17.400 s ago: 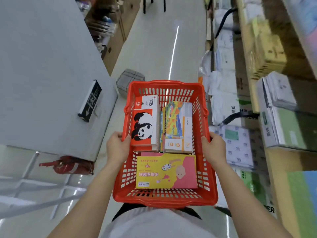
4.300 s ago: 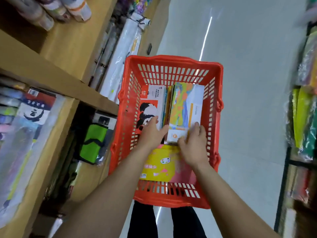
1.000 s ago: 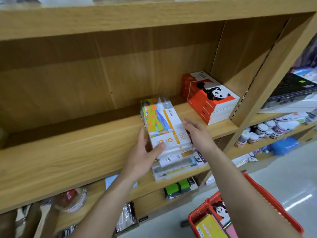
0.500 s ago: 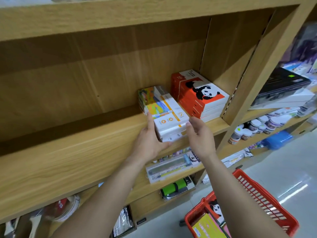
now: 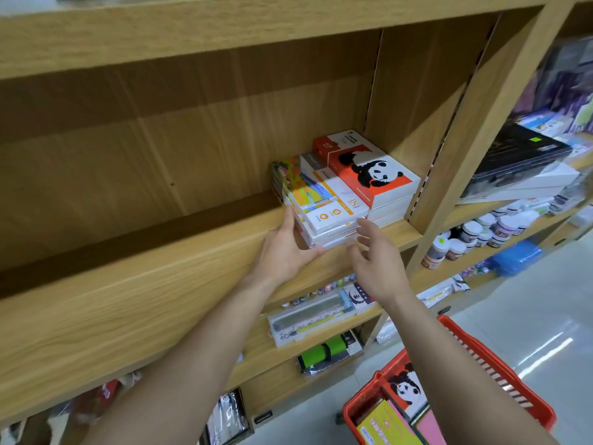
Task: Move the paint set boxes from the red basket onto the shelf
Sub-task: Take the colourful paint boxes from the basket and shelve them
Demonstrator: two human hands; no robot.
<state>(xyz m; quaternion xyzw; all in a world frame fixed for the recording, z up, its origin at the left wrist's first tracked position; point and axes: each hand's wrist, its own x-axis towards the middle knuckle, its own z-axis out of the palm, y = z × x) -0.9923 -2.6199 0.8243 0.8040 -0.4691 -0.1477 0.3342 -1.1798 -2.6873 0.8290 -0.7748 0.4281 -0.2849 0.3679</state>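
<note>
A stack of white paint set boxes with colourful covers [image 5: 324,200] lies on the wooden shelf [image 5: 134,284], pressed against a stack of red panda boxes [image 5: 369,175] at the shelf's right end. My left hand [image 5: 285,248] rests against the colourful stack's left and front side, thumb under its near corner. My right hand [image 5: 375,258] hovers just off the stack's front, fingers apart and holding nothing. The red basket [image 5: 500,383] stands on the floor at the lower right. In it lie a panda box [image 5: 406,388] and a yellow and pink box [image 5: 385,425].
An upright wooden divider [image 5: 475,117] closes the shelf on the right. Jars [image 5: 475,232] and a blue pack [image 5: 513,256] fill the neighbouring bay. Below the shelf lie a clear pen case [image 5: 308,319] and a green pouch [image 5: 324,350]. Grey floor shows at the right.
The colourful stack has been pushed back and right until it touches the panda boxes. My right hand has come off it and opened; my left hand stays against it.
</note>
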